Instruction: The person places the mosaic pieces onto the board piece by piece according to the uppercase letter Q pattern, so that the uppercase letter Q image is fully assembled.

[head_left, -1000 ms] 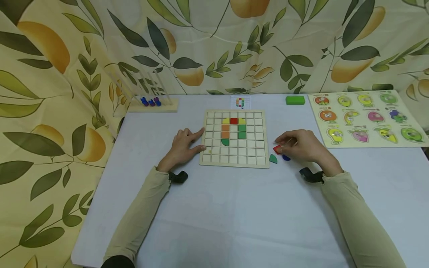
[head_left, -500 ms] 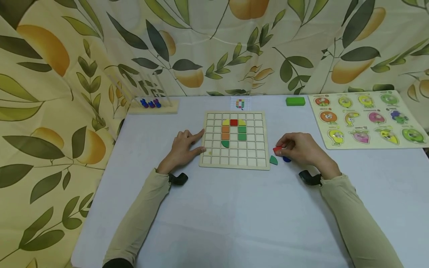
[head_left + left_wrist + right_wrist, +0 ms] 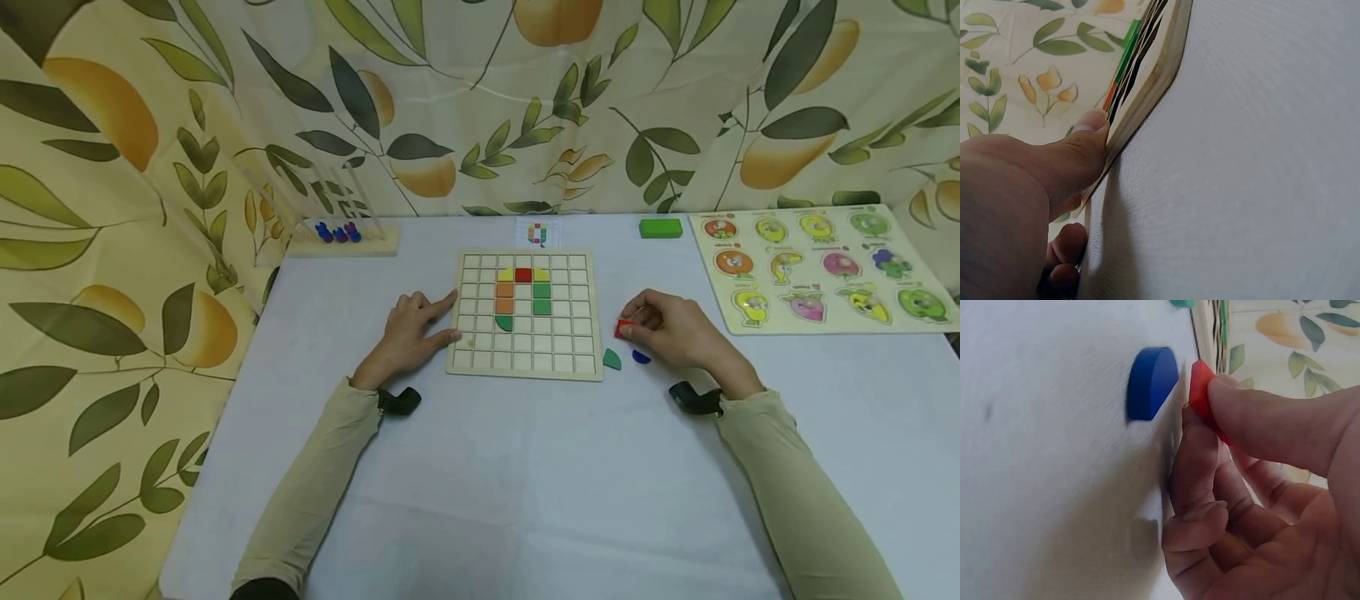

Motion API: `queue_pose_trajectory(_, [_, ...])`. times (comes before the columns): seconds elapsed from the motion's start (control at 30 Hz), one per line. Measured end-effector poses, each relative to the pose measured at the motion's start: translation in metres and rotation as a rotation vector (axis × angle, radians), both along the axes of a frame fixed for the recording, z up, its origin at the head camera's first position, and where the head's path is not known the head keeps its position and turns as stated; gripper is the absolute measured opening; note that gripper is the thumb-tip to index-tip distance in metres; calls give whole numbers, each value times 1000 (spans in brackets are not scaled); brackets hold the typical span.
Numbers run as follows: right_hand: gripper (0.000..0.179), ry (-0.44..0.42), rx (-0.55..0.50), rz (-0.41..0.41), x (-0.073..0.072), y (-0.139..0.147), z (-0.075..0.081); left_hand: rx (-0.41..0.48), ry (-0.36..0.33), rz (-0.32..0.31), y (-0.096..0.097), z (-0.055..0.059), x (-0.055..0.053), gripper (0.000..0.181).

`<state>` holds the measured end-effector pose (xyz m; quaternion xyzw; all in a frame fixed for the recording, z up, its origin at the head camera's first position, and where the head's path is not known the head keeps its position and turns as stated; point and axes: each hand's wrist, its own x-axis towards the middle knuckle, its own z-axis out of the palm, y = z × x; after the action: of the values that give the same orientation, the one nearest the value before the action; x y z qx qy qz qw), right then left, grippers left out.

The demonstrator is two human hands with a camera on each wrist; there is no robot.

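Observation:
My right hand (image 3: 671, 332) pinches a red square tile (image 3: 1200, 394) between thumb and fingers, right of the wooden grid board (image 3: 525, 377). On the cloth below that hand lie a blue half-round tile (image 3: 1152, 384) and a green quarter-round tile (image 3: 612, 359). At the board's left edge, my left hand (image 3: 408, 337) rests thumb and index fingertips against the rim. Set in the grid are a red tile (image 3: 522, 275), yellow corner tiles (image 3: 506, 274), orange tiles (image 3: 505, 297), green squares (image 3: 542, 298) and a green quarter-round at the lower left of this shape.
Behind the board is a small pattern card (image 3: 537, 232). A green block (image 3: 661, 228) and a fruit puzzle board (image 3: 821, 267) sit at the back right. A wooden peg stand (image 3: 342, 244) with blue and purple beads stands back left. Patterned fabric (image 3: 480, 108) hangs behind.
The red tile has turned in my right hand's fingers and shifted slightly away from the blue half-round, which shows more fully. My left hand stays at the board's edge.

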<state>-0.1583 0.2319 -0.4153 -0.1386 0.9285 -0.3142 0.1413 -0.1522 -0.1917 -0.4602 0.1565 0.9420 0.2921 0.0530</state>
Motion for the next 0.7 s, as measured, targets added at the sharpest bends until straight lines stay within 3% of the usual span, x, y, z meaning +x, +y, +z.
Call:
queue_pose_trajectory(0.33, [22, 10, -106, -27, 0, -5, 3, -6, 17, -3, 0, 1, 1, 70])
queue_pose_trajectory(0.7, [38, -26, -177, -51, -1, -25, 2, -9, 18, -1, 0, 0, 0, 70])
